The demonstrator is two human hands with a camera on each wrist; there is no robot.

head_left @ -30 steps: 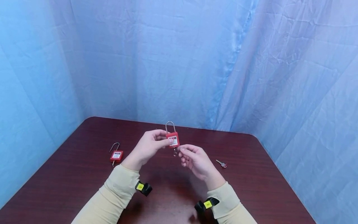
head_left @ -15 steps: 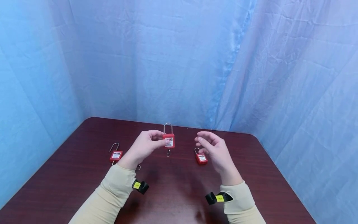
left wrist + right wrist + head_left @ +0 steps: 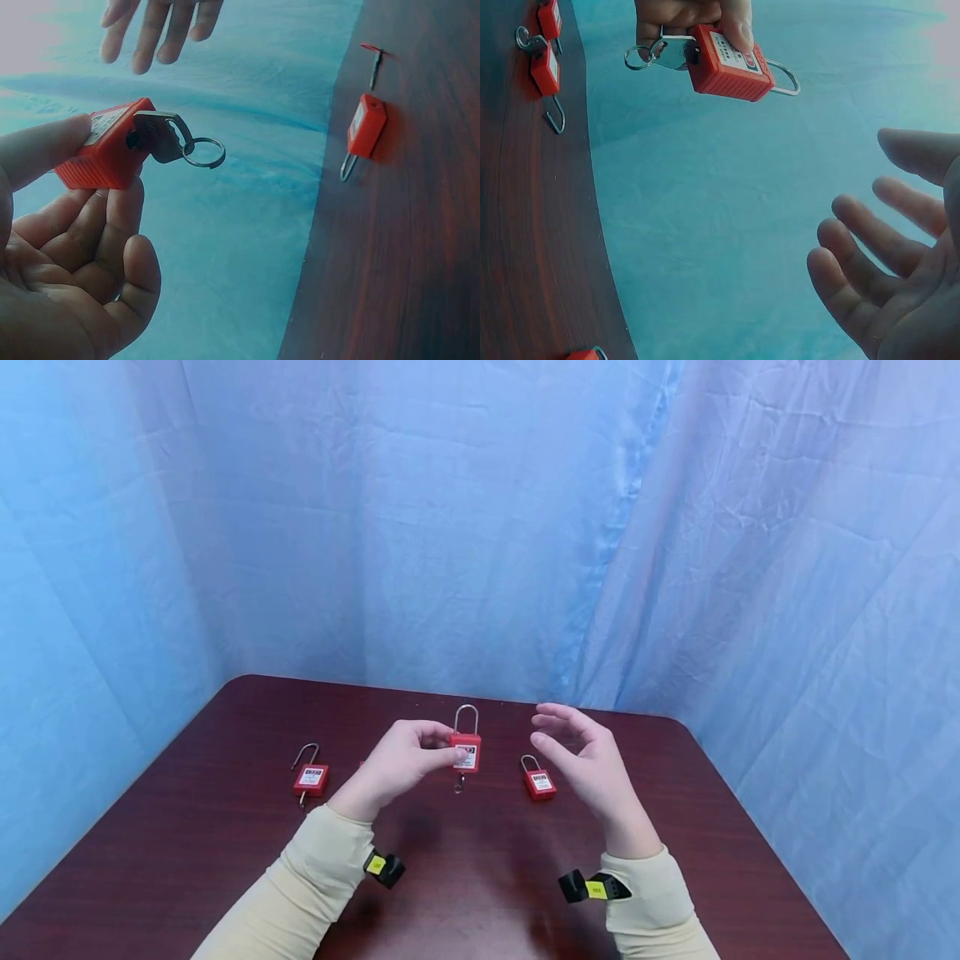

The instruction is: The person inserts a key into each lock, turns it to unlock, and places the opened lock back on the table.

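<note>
My left hand pinches the body of a red padlock between thumb and fingers and holds it above the table, its steel shackle upward. A key with a ring sits in the lock's underside. The same padlock shows in the right wrist view, held from above by the left hand. My right hand hovers open to the lock's right, fingers loosely spread, touching nothing.
A dark red wooden table carries a second red padlock under the right hand and another with an open shackle at left. A loose key lies beyond the padlock. Blue cloth hangs behind the table.
My right hand has let go of the key under the held padlock and drawn away to the right, fingers spread. The left hand keeps the padlock, shifted slightly right.
</note>
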